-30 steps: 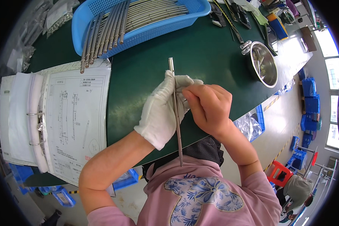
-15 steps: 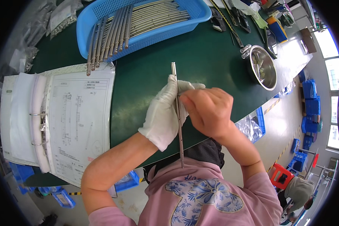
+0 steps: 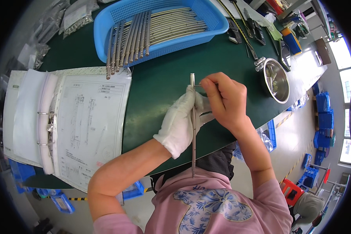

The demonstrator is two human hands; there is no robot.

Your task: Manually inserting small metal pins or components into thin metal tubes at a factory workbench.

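Note:
My left hand (image 3: pixel 181 121), in a white glove, grips a long thin metal rod (image 3: pixel 193 140) that runs from above my fingers down to my chest. My bare right hand (image 3: pixel 224 101) is just right of the rod's upper part. Its thumb and forefinger pinch a small thin metal pin (image 3: pixel 201 84) held sideways against the rod near its top end. Both hands hover over the dark green mat (image 3: pixel 160 85).
A blue basket (image 3: pixel 160 27) of several similar metal rods lies at the back. An open ring binder (image 3: pixel 66 121) with a drawing sheet is at my left. A steel bowl (image 3: pixel 277 80) and hand tools (image 3: pixel 245 29) sit at the right.
My right hand has shifted up along the rod toward its top end, and its thumb and forefinger now pinch a small pin there. The left hand keeps its grip.

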